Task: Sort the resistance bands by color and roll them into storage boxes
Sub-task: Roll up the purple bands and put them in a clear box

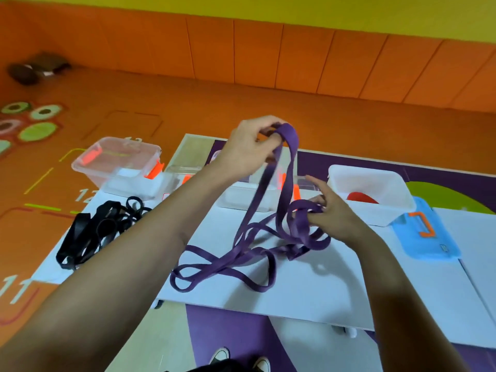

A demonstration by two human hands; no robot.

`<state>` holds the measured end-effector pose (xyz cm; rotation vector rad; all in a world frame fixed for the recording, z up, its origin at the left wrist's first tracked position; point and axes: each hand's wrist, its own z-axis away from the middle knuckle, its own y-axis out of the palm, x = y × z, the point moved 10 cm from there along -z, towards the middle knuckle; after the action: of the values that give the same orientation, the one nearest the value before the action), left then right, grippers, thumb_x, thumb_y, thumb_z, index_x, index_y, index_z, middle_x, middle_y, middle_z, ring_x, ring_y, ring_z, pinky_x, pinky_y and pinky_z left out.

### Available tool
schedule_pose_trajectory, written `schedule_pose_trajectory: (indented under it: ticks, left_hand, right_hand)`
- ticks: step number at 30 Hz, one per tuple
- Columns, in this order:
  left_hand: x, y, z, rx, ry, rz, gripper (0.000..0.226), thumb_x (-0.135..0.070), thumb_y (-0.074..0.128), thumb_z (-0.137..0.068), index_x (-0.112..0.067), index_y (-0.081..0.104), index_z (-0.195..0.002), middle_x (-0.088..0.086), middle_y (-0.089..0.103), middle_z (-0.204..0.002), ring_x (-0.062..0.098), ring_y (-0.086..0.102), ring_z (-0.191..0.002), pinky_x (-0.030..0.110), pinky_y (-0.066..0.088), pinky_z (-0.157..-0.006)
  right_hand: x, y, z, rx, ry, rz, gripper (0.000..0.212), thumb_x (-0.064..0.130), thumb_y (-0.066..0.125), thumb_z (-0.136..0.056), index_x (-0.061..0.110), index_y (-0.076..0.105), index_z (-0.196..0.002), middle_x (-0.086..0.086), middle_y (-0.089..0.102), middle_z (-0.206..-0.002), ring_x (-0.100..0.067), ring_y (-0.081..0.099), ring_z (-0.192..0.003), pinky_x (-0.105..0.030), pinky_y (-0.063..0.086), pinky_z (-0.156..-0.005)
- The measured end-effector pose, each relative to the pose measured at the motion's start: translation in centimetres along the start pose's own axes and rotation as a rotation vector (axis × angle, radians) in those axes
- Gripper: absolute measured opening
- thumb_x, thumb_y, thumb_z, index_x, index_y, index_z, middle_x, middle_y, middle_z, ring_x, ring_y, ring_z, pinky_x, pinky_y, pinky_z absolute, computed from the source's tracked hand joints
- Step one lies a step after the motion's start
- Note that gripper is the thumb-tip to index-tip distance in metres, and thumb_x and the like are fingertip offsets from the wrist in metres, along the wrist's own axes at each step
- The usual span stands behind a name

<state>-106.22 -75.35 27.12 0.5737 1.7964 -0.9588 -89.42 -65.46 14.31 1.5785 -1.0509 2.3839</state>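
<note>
Found the purple bands (241,253) tangled on the middle of the desk (308,296), with two strands rising steeply toward the far side to a loop pinched in the curled fingers (264,124) of the raised left hand (247,151). Noted the right hand (335,213) low, its fingers curled round a bunch of loops, with slack coils trailing near-left. Recorded bare desk toward the near edge, black bands (88,232) at the left edge and boxes (375,181) along the far edge.

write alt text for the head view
A left hand holds up a loop of tangled purple resistance bands over a table while the right hand grips another bunch. Nearby lie black bands and a white box holding something red.
</note>
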Motion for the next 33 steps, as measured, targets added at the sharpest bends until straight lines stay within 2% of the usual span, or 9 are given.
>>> schedule_pose_trajectory:
  ticks: [2,4,7,10,14,19,22,27,33]
  left_hand:
    - [-0.6,2.0,0.7,0.094,-0.004,0.067,0.022,-0.004,0.056,-0.102,-0.008,0.072,-0.116,0.014,0.073,-0.099,0.020,0.070,-0.069,0.050,0.064,-0.078]
    - [-0.5,3.2,1.4,0.123,-0.017,0.115,0.021,-0.006,0.056,-0.102,-0.007,0.072,-0.117,0.014,0.074,-0.101,0.026,0.070,-0.072,0.050,0.063,-0.076]
    - [1.2,3.2,2.1,0.119,-0.041,0.175,0.024,-0.002,0.057,-0.101,-0.008,0.072,-0.120,0.013,0.073,-0.103,0.020,0.066,-0.073,0.033,0.061,-0.069]
    - [4.7,2.1,2.8,0.180,-0.023,-0.047,0.050,0.004,0.058,-0.095,-0.022,0.061,-0.137,-0.001,0.068,-0.122,0.013,0.062,-0.090,0.024,0.054,-0.079]
    - [16.5,0.5,5.5,0.137,-0.267,-0.365,0.053,-0.004,0.062,-0.093,-0.018,0.050,-0.142,0.000,0.061,-0.133,0.027,0.062,-0.107,0.026,0.046,-0.087]
    - [33.2,6.6,13.9,0.525,-0.651,-0.713,0.071,-0.039,0.069,-0.087,-0.013,0.038,-0.146,0.009,0.056,-0.139,0.035,0.050,-0.132,0.040,0.044,-0.104]
    - [37.9,9.8,17.5,0.620,-0.622,-0.879,0.075,-0.042,0.073,-0.082,-0.020,0.037,-0.144,0.002,0.054,-0.138,0.030,0.049,-0.132,0.043,0.037,-0.109]
    - [38.3,10.2,17.0,0.479,-0.437,-1.098,0.033,-0.022,0.055,-0.098,-0.020,0.051,-0.131,0.001,0.064,-0.121,0.028,0.055,-0.118,0.040,0.039,-0.100]
    - [32.0,9.9,16.2,0.502,-0.167,-0.755,0.028,-0.012,0.062,-0.089,-0.022,0.062,-0.115,0.003,0.057,-0.107,0.027,0.056,-0.098,0.034,0.040,-0.079]
  right_hand:
    - [1.7,2.0,-0.3,0.068,-0.039,-0.018,0.079,-0.002,0.062,-0.086,0.046,0.034,-0.143,-0.006,0.071,-0.095,-0.019,0.065,-0.071,-0.029,0.054,-0.058]
    - [2.9,3.7,-0.7,0.102,-0.067,-0.025,0.060,0.002,0.059,-0.082,0.033,0.049,-0.132,-0.002,0.075,-0.092,-0.016,0.064,-0.068,-0.034,0.055,-0.057]
    - [2.7,5.4,-1.0,0.099,-0.019,-0.095,0.029,-0.001,0.056,-0.089,0.020,0.068,-0.105,0.010,0.073,-0.074,-0.010,0.064,-0.059,-0.021,0.052,-0.057]
    - [0.8,4.4,-1.2,-0.045,0.040,-0.047,0.019,0.000,0.058,-0.091,0.015,0.069,-0.085,-0.002,0.068,-0.066,-0.005,0.058,-0.049,-0.020,0.050,-0.058]
    - [-0.6,2.8,-1.5,-0.138,0.017,-0.012,0.017,0.001,0.059,-0.091,0.015,0.068,-0.098,-0.007,0.070,-0.077,-0.001,0.058,-0.051,-0.017,0.048,-0.055]
    - [-2.6,1.3,-1.3,-0.265,0.071,-0.210,0.022,0.000,0.060,-0.093,0.018,0.068,-0.103,-0.006,0.074,-0.092,-0.021,0.071,-0.079,-0.035,0.061,-0.072]
    - [-3.2,0.9,-0.8,-0.316,0.052,-0.187,0.022,0.002,0.060,-0.095,0.022,0.067,-0.102,0.000,0.074,-0.094,-0.018,0.069,-0.086,-0.028,0.056,-0.075]
    - [-4.7,0.5,0.0,-0.398,0.085,-0.205,0.024,0.001,0.060,-0.096,0.017,0.067,-0.112,-0.001,0.074,-0.099,-0.017,0.071,-0.092,-0.024,0.057,-0.076]
    - [-4.5,-0.5,0.5,-0.501,0.111,-0.331,0.026,0.001,0.060,-0.096,0.024,0.065,-0.104,0.003,0.075,-0.093,-0.009,0.076,-0.079,-0.015,0.055,-0.065]
